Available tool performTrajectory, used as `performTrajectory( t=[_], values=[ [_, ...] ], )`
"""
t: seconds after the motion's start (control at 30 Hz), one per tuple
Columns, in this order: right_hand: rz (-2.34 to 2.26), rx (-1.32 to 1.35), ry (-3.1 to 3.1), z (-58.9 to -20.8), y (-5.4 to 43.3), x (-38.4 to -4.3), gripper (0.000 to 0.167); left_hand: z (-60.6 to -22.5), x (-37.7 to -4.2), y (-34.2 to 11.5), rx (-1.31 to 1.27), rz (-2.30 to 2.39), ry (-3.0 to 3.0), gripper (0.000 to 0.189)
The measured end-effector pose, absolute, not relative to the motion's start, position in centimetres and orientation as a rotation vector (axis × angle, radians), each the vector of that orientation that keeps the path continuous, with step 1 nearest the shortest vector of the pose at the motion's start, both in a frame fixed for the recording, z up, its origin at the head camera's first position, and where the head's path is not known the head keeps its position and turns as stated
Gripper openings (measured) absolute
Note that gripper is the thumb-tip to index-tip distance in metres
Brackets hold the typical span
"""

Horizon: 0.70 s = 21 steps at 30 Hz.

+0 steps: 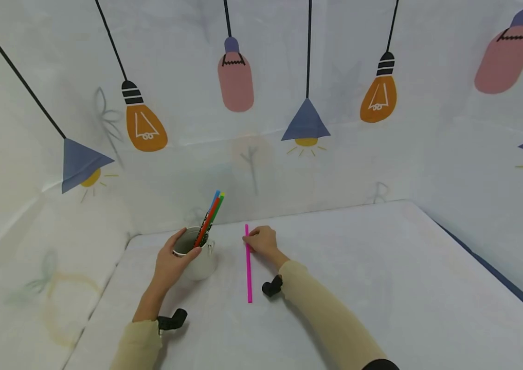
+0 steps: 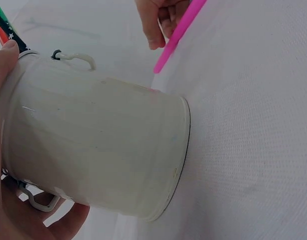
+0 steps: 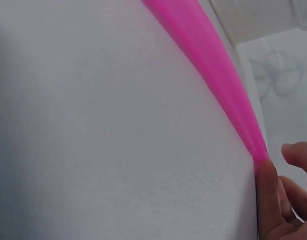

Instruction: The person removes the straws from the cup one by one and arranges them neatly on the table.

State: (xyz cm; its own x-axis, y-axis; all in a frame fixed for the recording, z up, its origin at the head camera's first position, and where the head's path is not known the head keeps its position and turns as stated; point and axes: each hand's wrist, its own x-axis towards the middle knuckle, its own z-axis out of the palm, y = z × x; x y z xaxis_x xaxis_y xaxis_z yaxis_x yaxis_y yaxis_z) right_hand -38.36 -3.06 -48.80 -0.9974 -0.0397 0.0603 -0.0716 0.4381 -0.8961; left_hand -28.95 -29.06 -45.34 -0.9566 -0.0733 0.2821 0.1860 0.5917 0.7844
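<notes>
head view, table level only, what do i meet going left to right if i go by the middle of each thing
left grip → white pot → pink stick → right grip

Sleeves, two: left sleeve [image 1: 137,347] and right sleeve [image 1: 330,318], both plain pale yellow-beige, long, reaching to the wrist, lightly creased. Wrist fittings, two, black, compact: left fitting [image 1: 173,319] an angled stub with rounded end, right fitting [image 1: 272,287] a lobed form. Also one dark rounded piece [image 1: 380,365] by the right sleeve, mostly cut off, nature unclear.
</notes>
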Motion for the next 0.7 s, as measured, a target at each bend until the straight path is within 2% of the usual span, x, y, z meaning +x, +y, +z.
performTrajectory(
  t=[0.4, 0.7],
  values=[
    [1.894, 0.368, -2.382, -44.5, -1.5, -36.2, 0.019, -44.6, -29.2, -28.6, -0.109, -1.296, -2.533, 0.081],
    [1.982, 0.614, -2.201, -39.9, -2.4, -32.8, 0.020, -45.0, -28.9, -28.9, -0.106, -1.277, -2.535, 0.078]
  ],
)
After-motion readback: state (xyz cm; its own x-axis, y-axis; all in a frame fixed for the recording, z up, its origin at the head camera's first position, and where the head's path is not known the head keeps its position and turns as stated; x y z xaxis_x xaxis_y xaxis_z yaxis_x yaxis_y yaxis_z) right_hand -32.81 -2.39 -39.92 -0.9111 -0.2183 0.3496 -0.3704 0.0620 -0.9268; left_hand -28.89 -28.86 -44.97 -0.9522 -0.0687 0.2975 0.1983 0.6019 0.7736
